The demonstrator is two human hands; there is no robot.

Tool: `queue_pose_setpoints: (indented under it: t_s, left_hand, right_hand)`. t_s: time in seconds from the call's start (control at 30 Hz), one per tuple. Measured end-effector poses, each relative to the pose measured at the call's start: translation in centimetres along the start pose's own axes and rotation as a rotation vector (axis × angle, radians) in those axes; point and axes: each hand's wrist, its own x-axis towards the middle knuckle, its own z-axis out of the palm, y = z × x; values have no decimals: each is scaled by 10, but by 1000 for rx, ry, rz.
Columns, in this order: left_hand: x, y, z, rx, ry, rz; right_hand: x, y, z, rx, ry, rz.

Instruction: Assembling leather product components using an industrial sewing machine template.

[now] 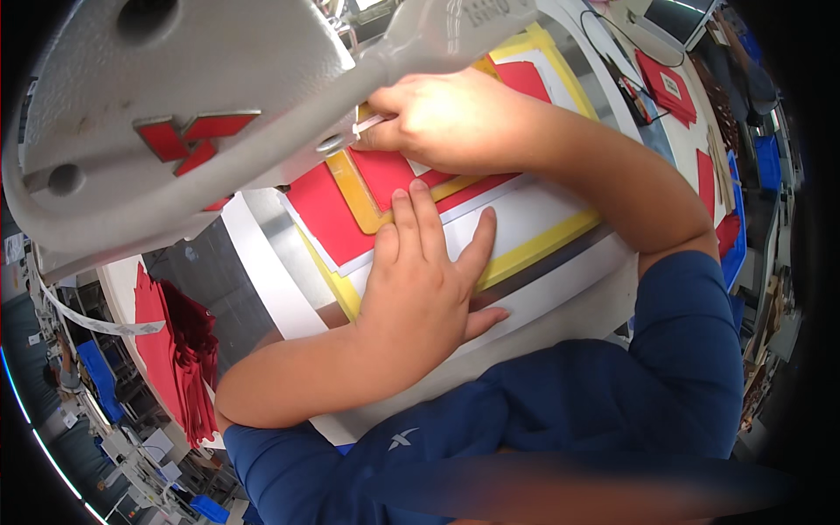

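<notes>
Fingertips of the left hand (416, 289), splayed wide, resting over the yellow frame (350, 199) and red fabric panel (385, 175) beside the grey machine head (254, 74); right hand (459, 122) curled narrow at a slim white rod (372, 122), grip impossible to confirm. Panel probably light, limp, easily creased; frame likely stiff, best taken by its outer edges. Farther out, red fabric bundle (171, 350) at left; blue bin (740, 236) at right, red pieces (727, 233) inside or beside, unclear.

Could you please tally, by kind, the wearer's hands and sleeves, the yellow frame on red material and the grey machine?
Left hand and right hand: 2
Left sleeve and right sleeve: 2
Yellow frame: 1
Grey machine: 1
Total: 6
</notes>
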Motion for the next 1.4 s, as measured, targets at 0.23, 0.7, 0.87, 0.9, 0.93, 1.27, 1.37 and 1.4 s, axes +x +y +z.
queue_pose_setpoints:
  t_s: [0.23,0.7,0.87,0.9,0.93,1.27,1.37,1.4]
  left_hand:
    - [1,-2,0,9,5,9]
    - [11,-16,-15,60,29,-133]
    - [22,-29,-8,71,62,-143]
    - [24,-31,-7,81,102,-134]
    - [26,-33,-5,91,142,-124]
    - [27,-35,-17,115,36,-117]
    - [31,-39,-23,49,13,-103]
    - [36,-39,-24,9,18,-110]
  right_hand:
    - [-17,3,-20,2,109,3]
    - [-74,22,-46,207,70,371]
    - [-78,21,-43,204,14,352]
    - [-78,22,-42,207,16,354]
    - [-79,22,-40,200,25,348]
    - [-76,13,-42,97,48,323]
    - [-78,8,-40,-121,6,214]
    - [-79,4,-43,-121,11,220]
